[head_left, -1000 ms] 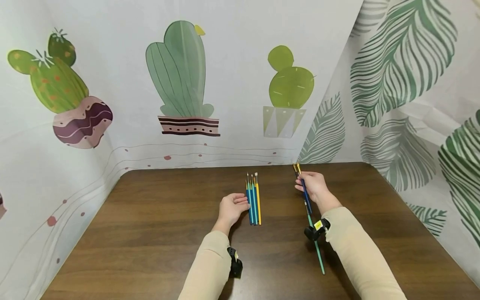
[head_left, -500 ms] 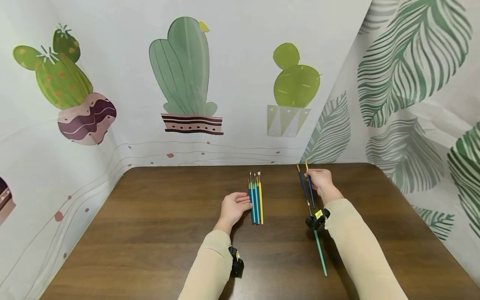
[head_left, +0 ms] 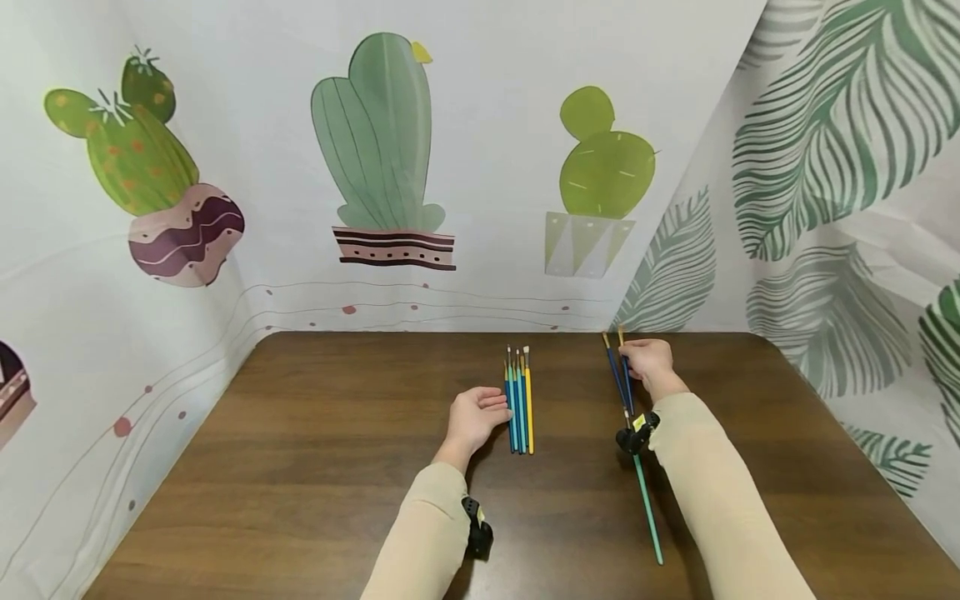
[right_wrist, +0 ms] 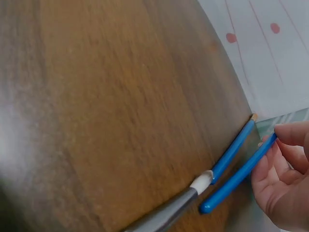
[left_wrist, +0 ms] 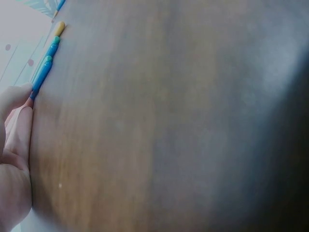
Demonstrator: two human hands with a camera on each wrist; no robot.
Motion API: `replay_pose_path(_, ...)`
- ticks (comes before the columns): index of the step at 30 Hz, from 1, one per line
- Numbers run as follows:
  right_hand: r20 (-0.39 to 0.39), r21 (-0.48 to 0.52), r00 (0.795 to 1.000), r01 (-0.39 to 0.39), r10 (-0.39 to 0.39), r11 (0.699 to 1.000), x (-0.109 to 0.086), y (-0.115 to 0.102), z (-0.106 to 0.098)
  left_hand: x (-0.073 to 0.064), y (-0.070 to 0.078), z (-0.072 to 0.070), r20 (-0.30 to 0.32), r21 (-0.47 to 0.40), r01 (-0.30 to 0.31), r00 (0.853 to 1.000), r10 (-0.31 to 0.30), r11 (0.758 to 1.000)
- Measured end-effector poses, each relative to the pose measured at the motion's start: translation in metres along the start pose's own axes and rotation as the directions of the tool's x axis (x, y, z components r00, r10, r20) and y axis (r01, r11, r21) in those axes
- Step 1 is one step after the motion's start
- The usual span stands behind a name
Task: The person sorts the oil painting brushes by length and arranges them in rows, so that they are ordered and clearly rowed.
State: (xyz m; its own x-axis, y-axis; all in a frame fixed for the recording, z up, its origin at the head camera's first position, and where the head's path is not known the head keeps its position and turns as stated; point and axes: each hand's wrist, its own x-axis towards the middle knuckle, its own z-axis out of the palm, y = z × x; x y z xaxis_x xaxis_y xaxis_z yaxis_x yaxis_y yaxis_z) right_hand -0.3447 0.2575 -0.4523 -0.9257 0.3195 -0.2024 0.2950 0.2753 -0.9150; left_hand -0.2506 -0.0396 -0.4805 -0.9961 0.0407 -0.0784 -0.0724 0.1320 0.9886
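My right hand pinches a slim blue paintbrush between thumb and fingers near its bristle end, close to the table's back edge. Just left of it lies a second blue paintbrush. A green paintbrush points toward these two from the front, partly hidden by the right wrist camera; its pale bristles overlap the second brush in the right wrist view. My left hand rests with extended fingers at the left side of a row of several blue and teal paintbrushes, with a yellow paintbrush at the row's right end.
All the brushes lie on a dark brown wooden table. Behind it hangs a white cloth printed with cacti and leaves, which meets the table's back edge near the right hand.
My right hand has shifted slightly right with one blue paintbrush, parting it from the other, which stays on the left. The left hand keeps its place by the row. The head view has turned slightly.
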Motion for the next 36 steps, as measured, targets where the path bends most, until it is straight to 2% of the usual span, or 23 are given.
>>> replay_pose_path(12, -0.085, -0.147, 0.996, 0.015, -0.028, 0.989, 0.007, 0.003, 0.006, -0.002, -0.001, 0.001, -0.002, 0.000, 0.004, 1.000, -0.004, 1.000)
replay_pose_path(17, -0.096, -0.203, 0.993, 0.048, -0.069, 0.978, 0.006, 0.001, 0.007, -0.001, -0.001, 0.001, -0.009, 0.002, 0.000, 1.000, 0.000, 1.000)
replay_pose_path(24, -0.105, -0.359, 0.985, 0.091, -0.137, 0.929, 0.001, -0.001, 0.010, 0.000, -0.002, 0.000, -0.002, 0.006, -0.007, 1.000, 0.007, 1.000)
replay_pose_path(30, -0.084, -0.387, 0.987, 0.092, -0.134, 0.917, -0.002, -0.002, 0.010, 0.000, -0.002, 0.000, -0.003, 0.006, -0.008, 1.000, 0.008, 1.000)
replay_pose_path(36, -0.077, -0.375, 0.991, 0.076, -0.113, 0.924, -0.004, -0.003, 0.011, 0.000, -0.002, 0.001, 0.000, 0.006, -0.019, 1.000, 0.019, 1.000)
